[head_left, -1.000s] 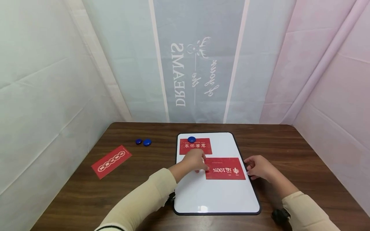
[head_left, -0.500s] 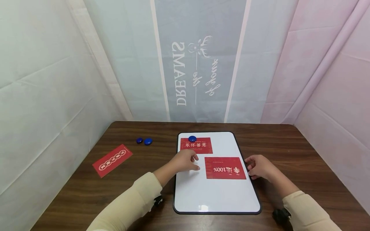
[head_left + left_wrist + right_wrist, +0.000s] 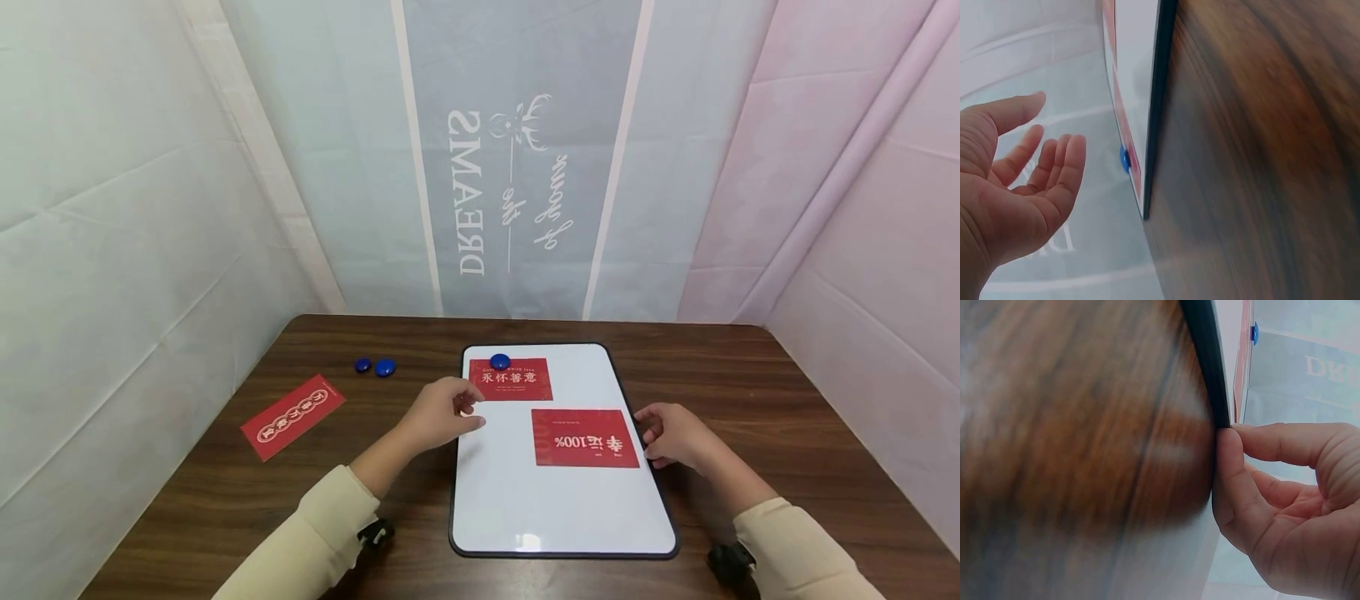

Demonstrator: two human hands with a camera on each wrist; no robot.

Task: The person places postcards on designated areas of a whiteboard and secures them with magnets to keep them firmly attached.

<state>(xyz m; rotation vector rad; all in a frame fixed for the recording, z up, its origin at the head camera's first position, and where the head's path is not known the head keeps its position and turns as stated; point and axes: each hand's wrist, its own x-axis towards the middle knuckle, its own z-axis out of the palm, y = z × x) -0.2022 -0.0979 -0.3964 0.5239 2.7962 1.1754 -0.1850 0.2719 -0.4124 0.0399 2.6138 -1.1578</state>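
Whiteboard (image 3: 564, 512) on counter (image 3: 712, 367); red card (image 3: 586, 438) ("幸运100%", upside down) on its R half; R hand (image 3: 674, 435) pinches board's R edge; L hand (image 3: 437, 414) empty, fingers loosely curved over L edge; 2nd card (image 3: 513, 388) ("永怀善意") at board's far L, blue disc (image 3: 500, 362) atop.

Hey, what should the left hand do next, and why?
Probably reach the left hand toward the larger loose blue disc on the table: that hand is empty, and the upper red card bears another blue disc, while the lower red card on the whiteboard has none.
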